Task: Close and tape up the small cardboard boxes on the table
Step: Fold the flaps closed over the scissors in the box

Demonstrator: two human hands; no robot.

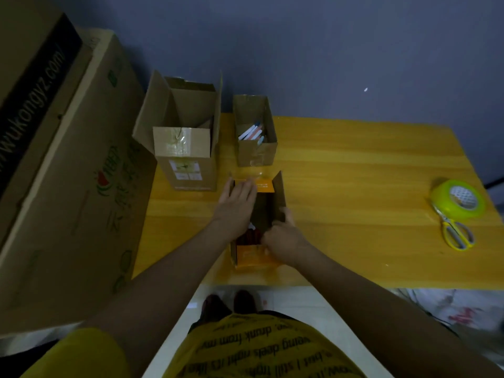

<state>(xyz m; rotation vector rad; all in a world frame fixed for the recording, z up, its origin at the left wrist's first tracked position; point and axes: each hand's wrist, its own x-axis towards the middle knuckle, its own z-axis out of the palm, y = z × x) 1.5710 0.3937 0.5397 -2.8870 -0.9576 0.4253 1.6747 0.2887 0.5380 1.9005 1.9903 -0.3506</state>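
Note:
A small cardboard box [275,197] with orange end flaps stands open near the table's front edge, with dark red items inside. My left hand [237,203] lies flat with straight fingers on its left flap. My right hand [281,236] grips the lower end of the right flap, which stands upright. Behind it sits a second small open box [256,151] holding several pens or markers. A taller open box [188,159] with raised flaps stands to its left. A roll of green tape [458,200] lies at the table's right edge.
Yellow scissors [455,233] lie just in front of the tape roll. The wooden table [354,186] meets a dark wall behind. A very large printed carton [62,173] leans at the left, beside the table. My feet show below the table's front edge.

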